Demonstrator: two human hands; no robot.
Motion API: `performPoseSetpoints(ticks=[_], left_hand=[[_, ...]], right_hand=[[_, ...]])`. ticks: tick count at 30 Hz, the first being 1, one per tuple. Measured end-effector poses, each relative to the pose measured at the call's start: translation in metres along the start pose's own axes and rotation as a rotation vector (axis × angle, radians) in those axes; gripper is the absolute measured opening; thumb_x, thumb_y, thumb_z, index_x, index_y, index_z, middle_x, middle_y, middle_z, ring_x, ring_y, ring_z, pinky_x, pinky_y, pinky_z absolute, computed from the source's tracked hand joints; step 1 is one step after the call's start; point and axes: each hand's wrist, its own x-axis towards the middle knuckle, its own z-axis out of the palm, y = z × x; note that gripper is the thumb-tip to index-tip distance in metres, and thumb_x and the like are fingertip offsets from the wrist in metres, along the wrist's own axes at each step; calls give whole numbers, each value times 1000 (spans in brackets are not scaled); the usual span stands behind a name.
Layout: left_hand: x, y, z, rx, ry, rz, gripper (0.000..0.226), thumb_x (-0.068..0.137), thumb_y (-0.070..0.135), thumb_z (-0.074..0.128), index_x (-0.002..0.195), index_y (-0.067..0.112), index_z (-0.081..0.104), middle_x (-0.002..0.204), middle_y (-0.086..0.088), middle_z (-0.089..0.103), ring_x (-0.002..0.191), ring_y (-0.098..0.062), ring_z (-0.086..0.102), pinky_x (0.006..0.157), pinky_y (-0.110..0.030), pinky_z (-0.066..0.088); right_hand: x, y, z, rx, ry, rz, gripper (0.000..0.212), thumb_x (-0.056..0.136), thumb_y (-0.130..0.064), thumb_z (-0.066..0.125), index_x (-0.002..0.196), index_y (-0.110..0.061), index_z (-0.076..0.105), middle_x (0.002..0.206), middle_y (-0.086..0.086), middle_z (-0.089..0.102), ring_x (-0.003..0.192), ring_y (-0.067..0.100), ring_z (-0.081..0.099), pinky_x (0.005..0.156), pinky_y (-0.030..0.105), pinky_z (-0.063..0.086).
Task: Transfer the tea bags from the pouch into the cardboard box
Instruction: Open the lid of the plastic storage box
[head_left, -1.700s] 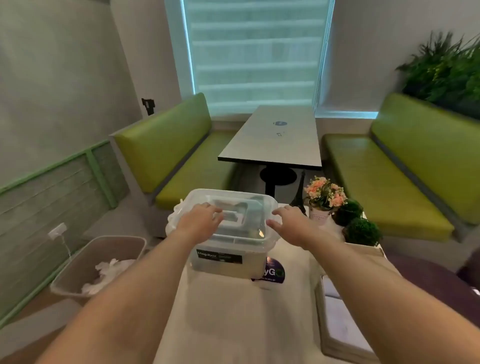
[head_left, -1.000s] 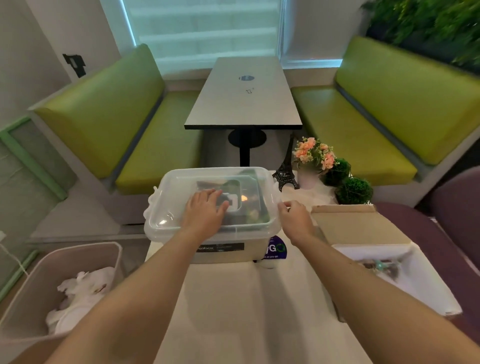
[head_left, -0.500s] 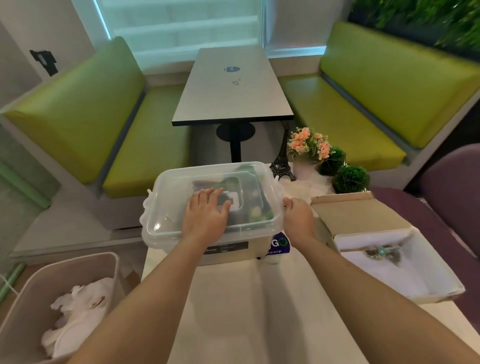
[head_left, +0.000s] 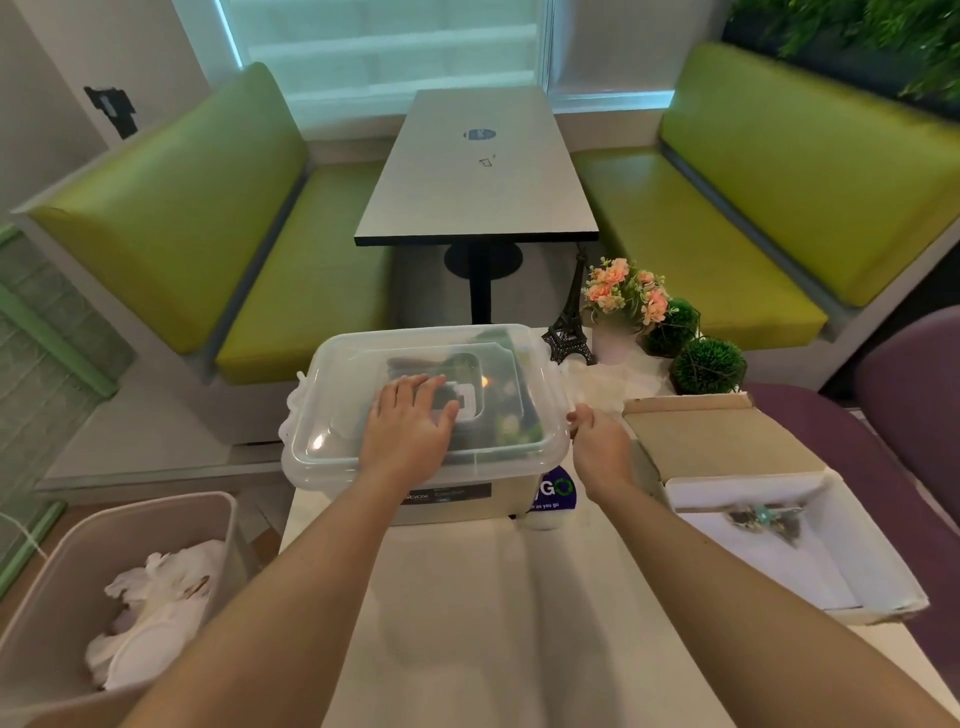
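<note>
A pale cream table (head_left: 493, 613) stands close in front. On its far half sits a clear plastic storage container (head_left: 363, 467) with its lid on, a dark label across its near wall. Against its right corner is a blue round sticker (head_left: 553, 492) with green letters. Along the right edge lies an open cardboard box (head_left: 727, 441), white inside, its flap folded back. At the far right corner stand a small Eiffel Tower model (head_left: 567, 332), a pot of pink flowers (head_left: 623, 296) and two green ball plants (head_left: 706, 366).
</note>
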Motion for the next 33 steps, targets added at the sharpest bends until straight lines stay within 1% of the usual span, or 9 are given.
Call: performPoseSetpoints(ticks=[3, 6, 7, 9, 14, 19, 23, 28, 33], left_hand=[[-1, 0, -1, -11, -5, 5, 52, 105, 50, 32, 152, 30, 33, 157, 1, 34, 146, -23, 24, 124, -44, 17], [-4, 3, -2, -31, 0, -18, 53, 104, 51, 32, 153, 30, 34, 159, 1, 30, 148, -22, 22, 124, -44, 17], [-4, 4, -2, -40, 7, -28, 53, 104, 52, 33, 153, 31, 36, 160, 2, 29, 148, -21, 22, 123, -43, 19], [-4, 5, -2, -92, 36, -47, 51, 104, 51, 36, 150, 30, 42, 156, 3, 33, 145, -20, 28, 119, -42, 25], [-6, -6, -12, -289, 172, -96, 36, 105, 38, 45, 138, 29, 56, 140, 4, 52, 128, -15, 44, 103, -38, 42], [-13, -49, -31, -158, 261, -263, 34, 103, 32, 48, 134, 28, 61, 139, 1, 55, 129, -22, 41, 105, -39, 34], [-17, -84, -34, -127, 179, -514, 47, 102, 43, 44, 146, 26, 48, 151, -3, 40, 138, -28, 33, 114, -47, 26], [-16, -108, -38, -662, 139, -642, 43, 101, 44, 33, 125, 21, 62, 120, -12, 64, 108, -32, 58, 96, -47, 50], [-4, -113, -45, -743, 151, -689, 44, 105, 42, 39, 126, 13, 65, 118, -11, 66, 109, -30, 60, 98, -42, 49]], right_hand=[[-3, -7, -4, -46, -28, -115, 37, 104, -29, 32, 87, -15, 61, 100, 9, 58, 94, 25, 52, 71, 36, 40], [-11, -19, -7, -172, -3, -205, 40, 104, -34, 36, 137, -17, 50, 133, 4, 44, 126, 20, 39, 95, 35, 40], [-13, -25, -8, -206, 21, -254, 43, 103, -33, 38, 143, -16, 45, 137, 3, 42, 129, 18, 35, 96, 31, 38], [-15, -35, -6, -257, 37, -382, 41, 102, -29, 43, 140, -15, 49, 138, 2, 43, 129, 16, 34, 99, 28, 37], [-22, -58, 19, -333, -131, -581, 34, 101, -26, 49, 131, -18, 61, 136, -2, 50, 127, 13, 39, 109, 30, 36], [-43, -70, 51, -357, -242, -679, 35, 100, -32, 48, 132, -23, 59, 139, -6, 50, 130, 13, 39, 113, 36, 35], [-49, -81, 71, -476, -354, -750, 44, 102, -36, 43, 144, -24, 44, 153, -2, 38, 145, 19, 25, 123, 41, 14], [-43, -82, 85, -618, -420, -799, 51, 105, -40, 27, 152, -23, 28, 161, 0, 23, 151, 19, 11, 124, 41, 2], [-45, -78, 87, -657, -386, -817, 52, 104, -43, 20, 153, -25, 25, 162, -2, 21, 151, 17, 10, 124, 40, 2]])
